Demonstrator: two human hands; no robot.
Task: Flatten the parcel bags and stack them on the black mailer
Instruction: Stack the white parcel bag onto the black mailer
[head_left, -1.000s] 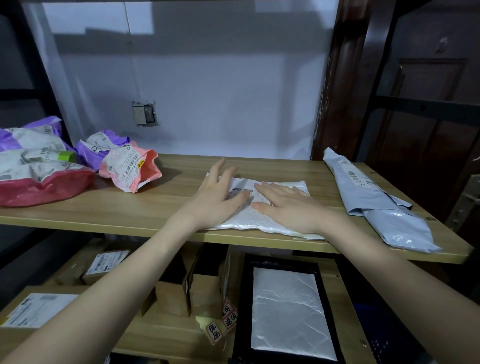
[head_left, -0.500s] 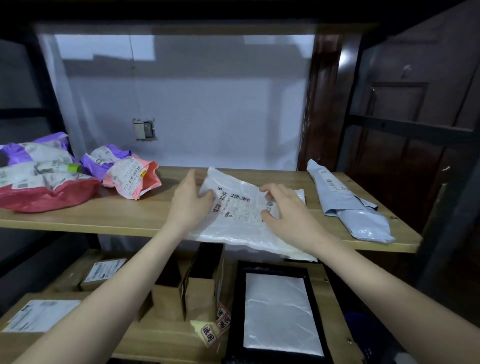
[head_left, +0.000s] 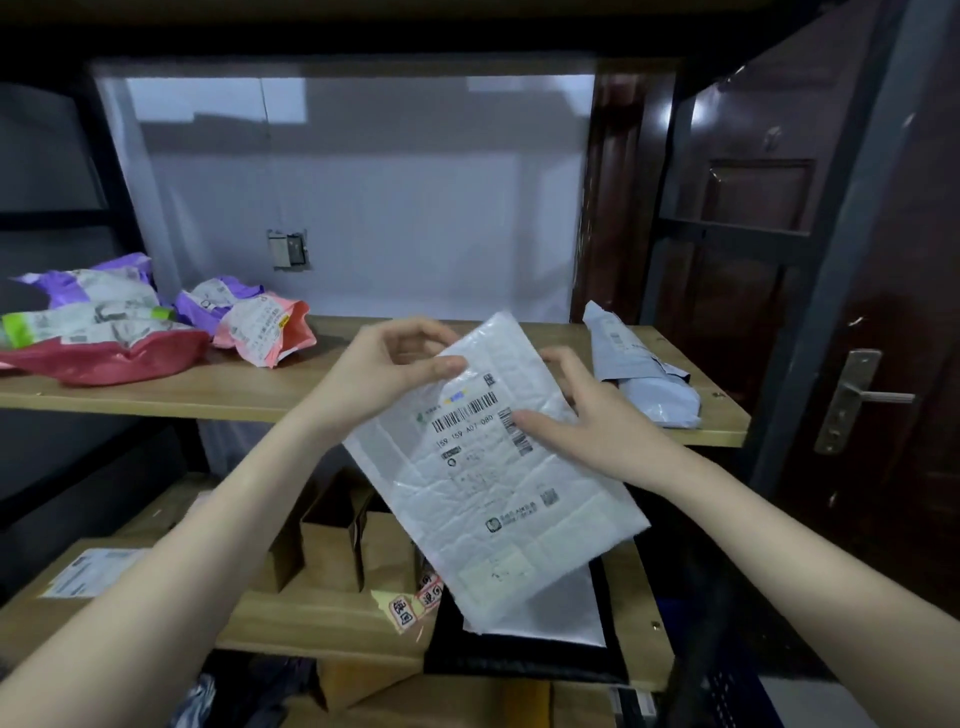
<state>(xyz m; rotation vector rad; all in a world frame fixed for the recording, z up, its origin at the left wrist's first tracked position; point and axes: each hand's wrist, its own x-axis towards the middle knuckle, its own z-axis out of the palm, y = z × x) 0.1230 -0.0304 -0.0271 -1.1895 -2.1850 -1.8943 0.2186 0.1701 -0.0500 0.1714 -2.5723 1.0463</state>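
Note:
A flat white parcel bag (head_left: 488, 467) with a barcode label hangs tilted in the air in front of the upper shelf. My left hand (head_left: 384, 364) pinches its top left edge. My right hand (head_left: 582, 421) grips its right side, thumb on the label. Below it, on the lower shelf, lies the black mailer (head_left: 524, 660) with a white bag (head_left: 561, 618) on top, mostly hidden by the held bag. A grey parcel bag (head_left: 639, 374) rests at the right end of the upper shelf. Crumpled pink and purple bags (head_left: 260, 327) lie at the left.
A red bag with more crumpled bags (head_left: 98, 338) sits at the far left of the upper wooden shelf (head_left: 218, 395). Brown cardboard boxes (head_left: 337, 530) stand on the lower shelf beside the mailer. A dark door with a metal handle (head_left: 852, 400) is to the right.
The white bag was pressed flat on the upper shelf under both palms. Both hands then took hold of it and lifted it off the shelf, toward me and down.

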